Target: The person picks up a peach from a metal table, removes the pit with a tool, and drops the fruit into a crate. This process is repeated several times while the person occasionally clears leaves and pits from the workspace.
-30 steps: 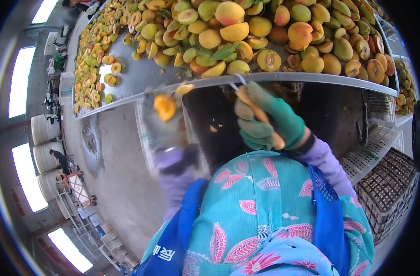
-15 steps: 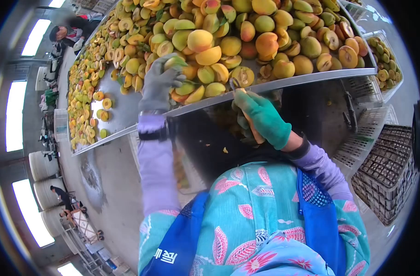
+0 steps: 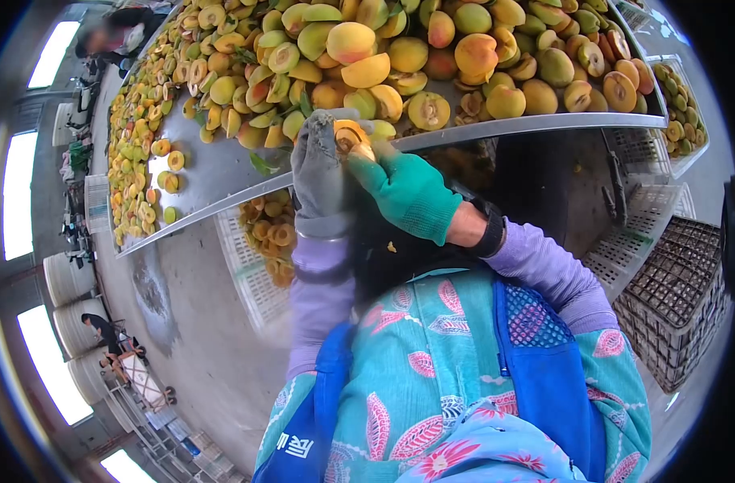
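Observation:
My left hand [image 3: 322, 161], in a grey glove, is wrapped round a cut orange-yellow fruit half [image 3: 351, 138] with its inside showing. Right beside it, my right hand [image 3: 408, 189], in a green glove, is closed with its fingertips at the fruit's edge. Whatever tool the right hand holds is mostly hidden. Both hands meet above the metal table's front rim [image 3: 496, 129]. Behind them a heap of whole and halved yellow, green and reddish fruits [image 3: 408, 55] covers much of the table.
Below the table stands a white crate [image 3: 251, 278] beside more fruit halves [image 3: 275, 233]. At the right are a white crate [image 3: 637, 229], a dark stained crate [image 3: 673, 298] and a fruit-filled crate [image 3: 680, 109]. People [image 3: 114, 36] [image 3: 106, 334] are at the far left.
My left hand has moved right and down, off the heap, and now holds a cut fruit. My right hand has moved left to meet it. The view has shifted slightly.

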### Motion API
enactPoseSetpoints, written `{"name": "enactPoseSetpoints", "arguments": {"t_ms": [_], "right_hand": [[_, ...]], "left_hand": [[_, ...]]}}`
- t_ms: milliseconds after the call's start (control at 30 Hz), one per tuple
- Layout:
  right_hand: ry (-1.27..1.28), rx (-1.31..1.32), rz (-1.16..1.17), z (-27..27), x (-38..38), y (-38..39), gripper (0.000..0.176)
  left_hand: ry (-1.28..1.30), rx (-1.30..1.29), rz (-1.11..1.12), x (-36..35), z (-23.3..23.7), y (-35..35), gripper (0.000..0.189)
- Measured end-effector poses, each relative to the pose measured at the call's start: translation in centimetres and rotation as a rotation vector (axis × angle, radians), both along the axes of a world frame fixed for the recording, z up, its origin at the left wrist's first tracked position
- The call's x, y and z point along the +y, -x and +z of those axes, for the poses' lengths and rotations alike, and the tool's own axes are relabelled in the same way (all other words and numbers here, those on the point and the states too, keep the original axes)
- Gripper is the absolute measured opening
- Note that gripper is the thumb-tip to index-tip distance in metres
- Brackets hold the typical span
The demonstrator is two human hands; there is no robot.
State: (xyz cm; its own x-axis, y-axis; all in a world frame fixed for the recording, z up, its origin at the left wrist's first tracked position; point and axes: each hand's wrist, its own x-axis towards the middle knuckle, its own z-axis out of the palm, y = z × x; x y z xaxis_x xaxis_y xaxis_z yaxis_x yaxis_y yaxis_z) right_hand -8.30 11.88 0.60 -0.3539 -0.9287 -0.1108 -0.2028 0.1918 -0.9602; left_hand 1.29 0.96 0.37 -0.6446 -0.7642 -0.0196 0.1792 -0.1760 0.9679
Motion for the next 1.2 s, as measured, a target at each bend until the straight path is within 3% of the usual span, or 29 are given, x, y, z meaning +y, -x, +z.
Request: {"name": "enactPoseSetpoints", "arguments": {"t_ms": [100,167,267,367,467,767,833,900,967,1067,1167,1200], "right_hand": [[0.100,-0.374,-0.088,-1.9,-1.0,-0.4,0.050],[-0.016,-0.738,0.007,-0.3,-0.7,0.7,0.050],[-0.169,-0.678,0.136,0.6,-0.5,1.6,0.050],[0.008,-0.080,0.136,0.5,0.3,0.9,0.049],[-0.060,0.008,0.189,1.3,0.4,1.1,0.049],[-0.088,-0.149,0.194,1.0,0.4,1.1,0.051],[0.099,-0.001,0.189,-1.6,0.6,0.6,0.051],[0.133,-0.044,0.181,-2.7,0.8,0.5,0.052],[0.019,-0.276,0.170,-2.7,0.7,0.5,0.053],[0.060,-0.461,0.064,-2.0,0.8,0.0,0.051],[-0.189,-0.946,0.093,0.4,1.0,0.6,0.049],[-0.235,-0.948,0.096,0.6,0.9,0.6,0.047]], "left_hand": [[-0.193,0.225,-0.024,1.5,1.9,0.3,0.054],[-0.232,0.288,-0.034,1.6,1.6,-0.2,0.056],[-0.288,0.279,-0.021,0.8,-0.1,-0.6,0.063],[-0.446,0.308,-0.138,-1.0,-1.4,-1.3,0.070],[-0.445,0.201,0.000,0.7,-0.6,-0.4,0.071],[-0.375,0.169,-0.016,1.0,-0.1,-0.5,0.068],[-0.121,0.003,-0.034,0.5,-0.5,-0.6,0.061],[0.075,-0.200,-0.120,0.0,0.2,-0.6,0.055],[0.221,-0.441,-0.276,-0.3,2.7,-0.2,0.050],[0.471,-0.200,-0.142,0.1,1.4,-0.1,0.047],[0.495,-0.060,0.253,3.9,0.5,1.3,0.048],[0.457,-0.053,0.240,3.8,-0.2,1.1,0.047]]}}
